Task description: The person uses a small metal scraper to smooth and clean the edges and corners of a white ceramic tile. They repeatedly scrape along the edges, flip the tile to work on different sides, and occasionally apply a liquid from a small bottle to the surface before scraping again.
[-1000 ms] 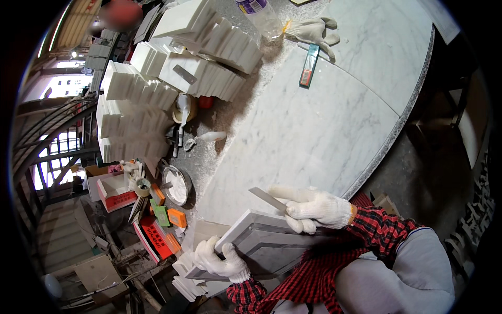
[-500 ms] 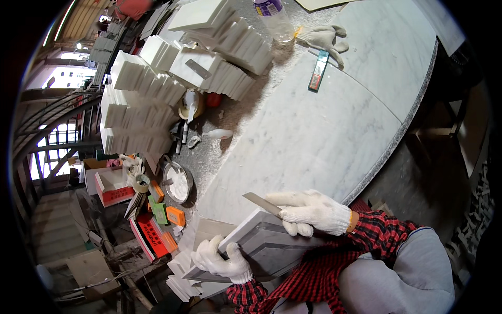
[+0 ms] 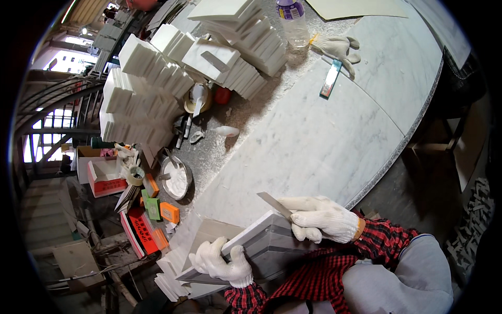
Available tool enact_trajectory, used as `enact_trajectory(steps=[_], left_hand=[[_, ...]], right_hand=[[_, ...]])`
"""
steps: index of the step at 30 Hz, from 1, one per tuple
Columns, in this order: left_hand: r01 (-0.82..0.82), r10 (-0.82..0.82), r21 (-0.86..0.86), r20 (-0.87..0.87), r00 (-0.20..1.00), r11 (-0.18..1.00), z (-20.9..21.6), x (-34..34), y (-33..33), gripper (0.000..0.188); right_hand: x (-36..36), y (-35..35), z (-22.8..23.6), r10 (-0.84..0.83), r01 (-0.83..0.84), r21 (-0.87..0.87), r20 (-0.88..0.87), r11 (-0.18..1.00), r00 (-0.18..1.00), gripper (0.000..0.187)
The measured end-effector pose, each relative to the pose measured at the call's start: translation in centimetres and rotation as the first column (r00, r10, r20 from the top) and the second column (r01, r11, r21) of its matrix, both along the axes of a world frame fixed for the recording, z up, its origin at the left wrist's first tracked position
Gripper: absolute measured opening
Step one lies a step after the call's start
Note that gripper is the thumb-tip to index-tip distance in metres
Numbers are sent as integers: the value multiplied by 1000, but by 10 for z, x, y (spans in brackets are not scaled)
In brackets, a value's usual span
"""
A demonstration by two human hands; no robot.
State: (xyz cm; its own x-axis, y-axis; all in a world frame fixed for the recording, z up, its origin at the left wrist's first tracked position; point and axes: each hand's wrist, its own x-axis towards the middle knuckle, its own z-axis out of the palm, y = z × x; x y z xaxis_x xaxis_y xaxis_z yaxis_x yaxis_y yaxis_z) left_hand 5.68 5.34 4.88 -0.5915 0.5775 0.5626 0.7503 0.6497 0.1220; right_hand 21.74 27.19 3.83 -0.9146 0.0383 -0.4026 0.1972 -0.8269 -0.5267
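At the near edge of the marble surface (image 3: pixel 334 141), the left hand (image 3: pixel 222 261) has its fingers clamped on the grey stone slab (image 3: pixel 266 246), probably heavy, stiff and brittle, while the right hand (image 3: pixel 319 220) grips a thin blade (image 3: pixel 274 204).

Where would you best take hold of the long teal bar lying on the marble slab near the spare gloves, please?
Probably at the middle of the teal bar, pinching its two long edges from above. It lies flat and narrow on the marble slab, and its sides appear free; the spare gloves crowd only its far end.
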Motion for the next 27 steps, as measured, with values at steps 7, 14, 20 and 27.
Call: enact_trajectory(steps=[7, 14, 20, 27], left_hand=[[-10, 10, -7, 12, 1000, 1000, 1, 3, 0, 53], [16, -16, -21, -13, 1000, 1000, 5, 3, 2, 59], [-25, 24, 34, 16, 1000, 999, 3, 3, 1, 53], [-24, 23, 26, 13, 1000, 999, 3, 4, 0, 54]], right_hand=[[2, -10, 3, -54, 52, 62, 37, 997, 998, 53], [0, -7, 3, -19, 18, 42, 31, 999, 999, 59], [1, -6, 2, -1, 0, 19, 32, 1000, 999, 61], [3, -6, -5, 23, -25, 39, 57, 999, 998, 59]])
